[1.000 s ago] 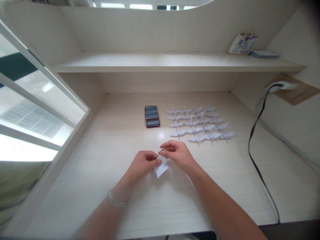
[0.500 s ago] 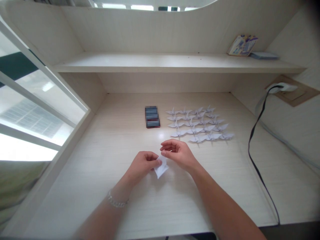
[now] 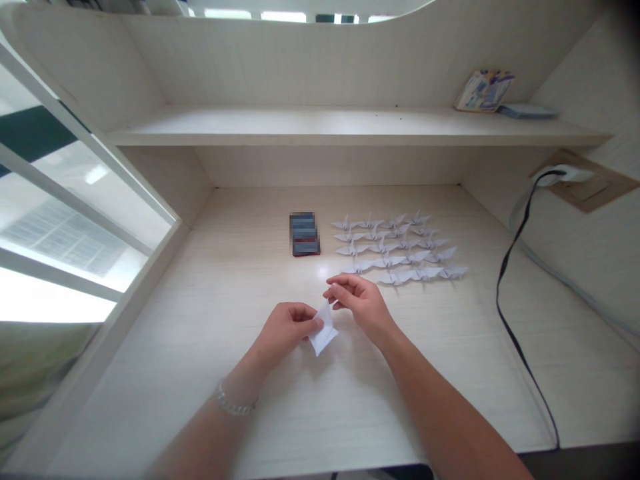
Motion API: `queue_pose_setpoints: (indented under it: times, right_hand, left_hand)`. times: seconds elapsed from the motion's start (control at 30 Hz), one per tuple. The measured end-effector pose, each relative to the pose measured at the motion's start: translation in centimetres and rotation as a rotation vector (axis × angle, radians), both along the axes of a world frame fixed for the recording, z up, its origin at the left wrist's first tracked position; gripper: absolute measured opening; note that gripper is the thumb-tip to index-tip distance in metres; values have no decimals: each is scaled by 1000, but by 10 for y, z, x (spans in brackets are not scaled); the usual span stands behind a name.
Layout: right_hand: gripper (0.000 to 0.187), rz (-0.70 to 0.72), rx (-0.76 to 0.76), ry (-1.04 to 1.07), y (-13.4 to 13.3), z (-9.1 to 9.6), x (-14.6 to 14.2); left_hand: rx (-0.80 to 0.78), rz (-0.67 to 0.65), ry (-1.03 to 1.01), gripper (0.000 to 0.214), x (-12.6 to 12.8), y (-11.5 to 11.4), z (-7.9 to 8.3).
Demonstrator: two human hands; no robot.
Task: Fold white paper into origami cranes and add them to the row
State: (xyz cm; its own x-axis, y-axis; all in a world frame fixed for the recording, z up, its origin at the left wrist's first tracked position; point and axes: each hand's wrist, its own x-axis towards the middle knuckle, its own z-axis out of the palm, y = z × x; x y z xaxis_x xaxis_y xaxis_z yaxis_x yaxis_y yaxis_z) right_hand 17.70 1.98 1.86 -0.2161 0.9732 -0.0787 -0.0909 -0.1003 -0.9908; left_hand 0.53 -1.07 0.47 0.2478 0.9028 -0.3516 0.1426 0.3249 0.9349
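My left hand (image 3: 291,325) pinches a folded white paper (image 3: 324,333) between thumb and fingers, just above the desk. The paper has one point reaching up, one pointing down and a corner sticking out to the right. At its upper tip, my right hand (image 3: 357,299) has thumb and fingers drawn together on the point; the exact contact is small and partly hidden. Beyond my right hand, several white origami cranes (image 3: 395,245) stand in rows on the desk. To their left lies a small dark rectangular item (image 3: 305,234) with a red edge, its face blurred.
The light wooden desk (image 3: 200,280) has a raised shelf (image 3: 280,123) behind it. A small printed box (image 3: 484,91) and a flat bluish item (image 3: 528,111) rest on that shelf. From a wall socket (image 3: 583,180), a black cable (image 3: 505,267) runs down the right side.
My right hand has shifted slightly up and right, uncovering more of the paper's upper point. My left hand keeps its hold in about the same place.
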Motion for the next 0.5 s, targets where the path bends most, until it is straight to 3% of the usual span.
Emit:
queue_pose_setpoints:
  times: [0.13,0.37,0.5]
  right_hand:
    - [21,42,65,-108,-2,-3,-2]
    - [23,18,40,-59,0,-7,-4]
    - [24,155,13,-138,-2,-9,-6]
  left_hand:
    - [-4,19,-12,13,1,0,2]
    - [20,53,-16,14,1,1,4]
    - [59,162,-50,19,2,3,4]
